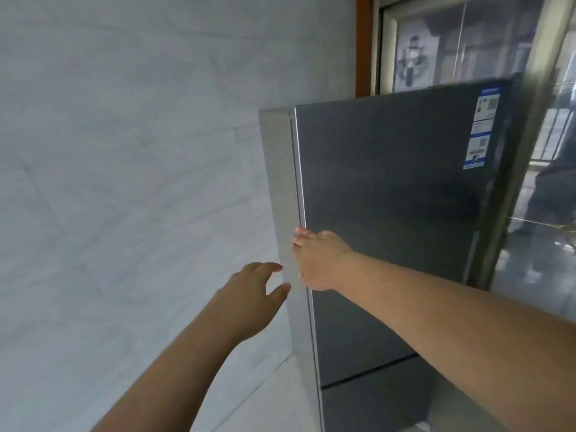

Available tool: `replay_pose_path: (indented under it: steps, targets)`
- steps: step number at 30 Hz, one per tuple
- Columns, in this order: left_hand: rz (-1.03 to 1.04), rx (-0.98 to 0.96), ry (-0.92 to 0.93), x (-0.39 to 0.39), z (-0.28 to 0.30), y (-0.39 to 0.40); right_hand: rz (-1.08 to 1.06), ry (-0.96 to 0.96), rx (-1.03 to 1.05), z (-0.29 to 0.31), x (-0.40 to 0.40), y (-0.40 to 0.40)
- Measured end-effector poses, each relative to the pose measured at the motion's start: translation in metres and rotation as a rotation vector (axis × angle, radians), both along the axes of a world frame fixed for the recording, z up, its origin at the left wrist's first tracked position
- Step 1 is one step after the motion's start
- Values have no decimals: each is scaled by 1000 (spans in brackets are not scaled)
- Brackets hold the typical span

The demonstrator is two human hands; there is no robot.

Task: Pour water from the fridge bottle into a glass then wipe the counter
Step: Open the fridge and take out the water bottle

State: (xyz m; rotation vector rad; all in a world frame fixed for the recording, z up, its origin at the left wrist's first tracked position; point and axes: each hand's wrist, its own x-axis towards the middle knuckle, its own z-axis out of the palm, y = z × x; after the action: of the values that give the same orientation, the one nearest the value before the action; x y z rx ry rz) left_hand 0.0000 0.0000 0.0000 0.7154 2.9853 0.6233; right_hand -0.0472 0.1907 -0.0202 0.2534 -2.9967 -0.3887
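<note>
A tall dark grey fridge (389, 194) stands in front of me with its upper door closed. A seam low down separates it from a lower door (374, 406). My right hand (318, 260) rests on the upper door's left edge, its fingertips curled around the silver trim. My left hand (252, 297) hovers just left of the fridge's light grey side panel (280, 188), fingers spread and holding nothing. No bottle, glass or counter is in view.
A pale marbled tile wall (124, 151) fills the left side, close to the fridge. Blue and white stickers (481, 126) sit on the door's upper right. Behind the fridge is a glass door (452, 42) with a brown frame.
</note>
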Motion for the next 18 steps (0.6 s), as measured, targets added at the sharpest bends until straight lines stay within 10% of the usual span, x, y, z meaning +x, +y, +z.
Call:
replay_pose_path:
  steps: [18]
  targets:
    - [-358,85,-103,-146,-36,58,-210,16,287,-9,-61,-4]
